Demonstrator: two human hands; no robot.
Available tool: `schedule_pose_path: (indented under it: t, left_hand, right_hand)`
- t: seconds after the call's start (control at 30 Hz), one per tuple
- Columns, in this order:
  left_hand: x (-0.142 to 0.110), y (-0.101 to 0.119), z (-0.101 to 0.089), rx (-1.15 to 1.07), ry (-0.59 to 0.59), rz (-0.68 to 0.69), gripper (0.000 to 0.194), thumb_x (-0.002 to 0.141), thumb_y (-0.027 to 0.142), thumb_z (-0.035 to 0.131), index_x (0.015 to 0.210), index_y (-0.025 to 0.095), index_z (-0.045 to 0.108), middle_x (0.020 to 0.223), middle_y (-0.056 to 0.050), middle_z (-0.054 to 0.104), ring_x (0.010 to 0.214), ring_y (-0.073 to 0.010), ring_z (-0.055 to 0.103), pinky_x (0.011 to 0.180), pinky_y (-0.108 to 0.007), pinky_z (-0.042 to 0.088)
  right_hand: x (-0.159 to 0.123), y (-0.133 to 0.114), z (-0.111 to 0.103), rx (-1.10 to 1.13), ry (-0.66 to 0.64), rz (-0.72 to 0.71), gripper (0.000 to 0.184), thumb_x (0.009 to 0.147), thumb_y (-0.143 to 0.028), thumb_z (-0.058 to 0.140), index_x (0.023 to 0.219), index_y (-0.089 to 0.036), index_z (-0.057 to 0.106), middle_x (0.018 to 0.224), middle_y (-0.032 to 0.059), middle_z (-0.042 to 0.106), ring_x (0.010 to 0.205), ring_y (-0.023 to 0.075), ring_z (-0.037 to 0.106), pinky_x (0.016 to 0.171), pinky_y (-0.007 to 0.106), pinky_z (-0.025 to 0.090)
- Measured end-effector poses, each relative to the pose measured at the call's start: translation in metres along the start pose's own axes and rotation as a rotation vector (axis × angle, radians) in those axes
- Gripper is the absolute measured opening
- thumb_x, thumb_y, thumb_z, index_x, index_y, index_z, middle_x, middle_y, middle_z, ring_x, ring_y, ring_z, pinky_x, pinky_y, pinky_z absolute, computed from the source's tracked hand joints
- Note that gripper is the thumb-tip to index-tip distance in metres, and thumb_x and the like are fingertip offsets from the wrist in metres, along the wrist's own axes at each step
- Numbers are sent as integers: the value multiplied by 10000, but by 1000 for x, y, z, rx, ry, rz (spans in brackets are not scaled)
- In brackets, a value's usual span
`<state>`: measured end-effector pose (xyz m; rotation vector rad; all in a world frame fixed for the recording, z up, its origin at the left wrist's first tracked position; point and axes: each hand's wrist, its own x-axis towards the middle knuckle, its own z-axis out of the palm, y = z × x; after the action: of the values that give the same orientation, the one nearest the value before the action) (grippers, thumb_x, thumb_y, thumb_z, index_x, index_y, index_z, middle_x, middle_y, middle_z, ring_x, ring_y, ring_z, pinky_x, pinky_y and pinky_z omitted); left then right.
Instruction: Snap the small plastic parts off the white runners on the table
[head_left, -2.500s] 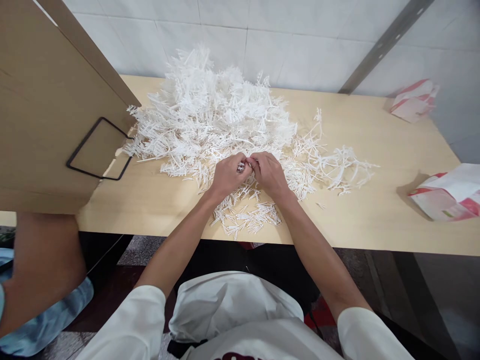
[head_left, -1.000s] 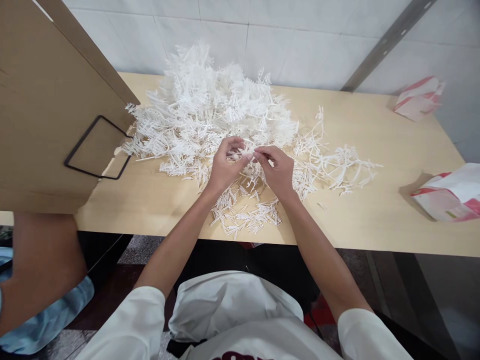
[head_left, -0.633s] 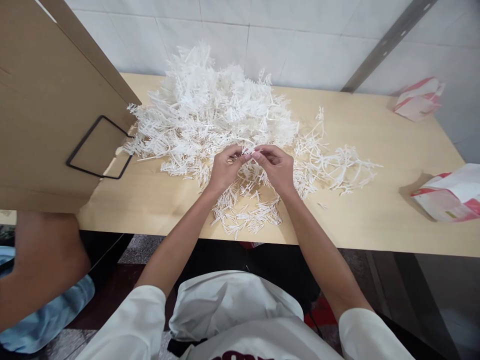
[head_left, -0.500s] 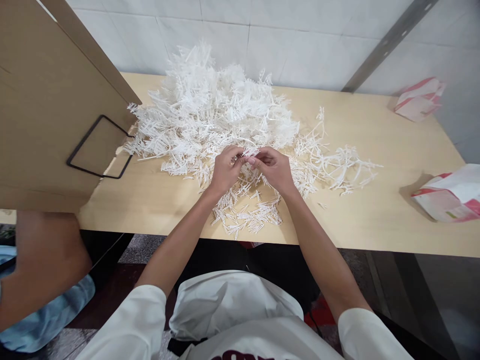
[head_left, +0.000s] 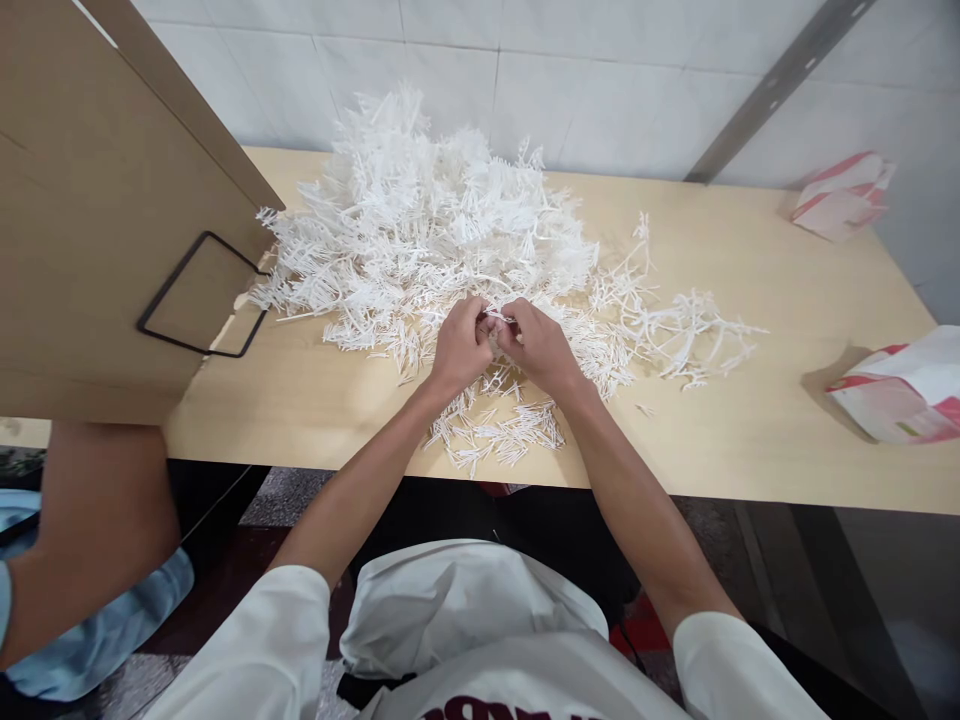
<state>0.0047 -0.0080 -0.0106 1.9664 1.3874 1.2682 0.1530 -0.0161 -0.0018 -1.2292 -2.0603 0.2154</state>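
On my feed, loose sticks (head_left: 517,437) lie on the table (head_left: 750,435), nearer than the pile (head_left: 442,230). Over the pile's front edge, the left hand (head_left: 462,345) and right hand (head_left: 538,345), nearly closed, pinch a white piece (head_left: 498,317) between them. A wall (head_left: 600,75) backs the pile.

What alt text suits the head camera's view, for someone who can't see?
A person's left hand and right hand hold a small white piece between them, at a big white twiggy heap on a pale table. A cardboard panel stands at left; two red-and-white packets sit at right.
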Motion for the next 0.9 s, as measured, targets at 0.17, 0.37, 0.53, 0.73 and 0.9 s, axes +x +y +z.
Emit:
schedule_pose_path:
  t: [0.17, 0.37, 0.53, 0.73, 0.9]
  left_hand:
    - [11, -9, -13, -127, 125, -161, 268, 918, 355, 531, 708, 210, 448, 630, 13, 505, 603, -116, 454, 569, -271, 372]
    - [15, -5, -16, -241, -27, -90, 389, 832, 571, 607, 722, 203, 548, 673, 17, 563, 646, -103, 501, 613, -247, 421]
    - [11, 4, -15, -357, -63, -124, 442, 745, 610, 679, 671, 181, 596, 627, 26, 538, 596, -90, 453, 571, -242, 370]
    - [12, -1, -15, -376, -42, -151, 414, 713, 561, 731, 629, 170, 623, 596, 23, 547, 579, -89, 443, 554, -245, 341]
    - [11, -5, -14, -310, -52, -107, 297, 765, 466, 716, 689, 179, 690, 643, 12, 638, 619, -100, 514, 601, -243, 400]
  right_hand:
    - [-4, -1, -2, 22, 155, 41, 110, 928, -292, 457, 885, -242, 545, 759, -1, 611, 651, 131, 560, 632, 293, 466]
    - [1, 5, -5, 171, 318, 94, 237, 951, -305, 452, 1110, -293, 627, 1172, 49, 659, 1069, 196, 629, 907, 390, 531]
    - [3, 4, -8, 254, 262, 62, 216, 935, -360, 502, 983, -277, 696, 1091, 31, 709, 1053, 192, 645, 964, 427, 519]
    - [2, -2, -8, 314, 183, 54, 222, 883, -443, 606, 932, -255, 713, 960, 29, 745, 909, 167, 666, 803, 356, 548]
    - [4, 2, -5, 315, 165, 112, 276, 829, -489, 669, 966, -254, 714, 868, 16, 697, 798, 142, 636, 707, 319, 520]
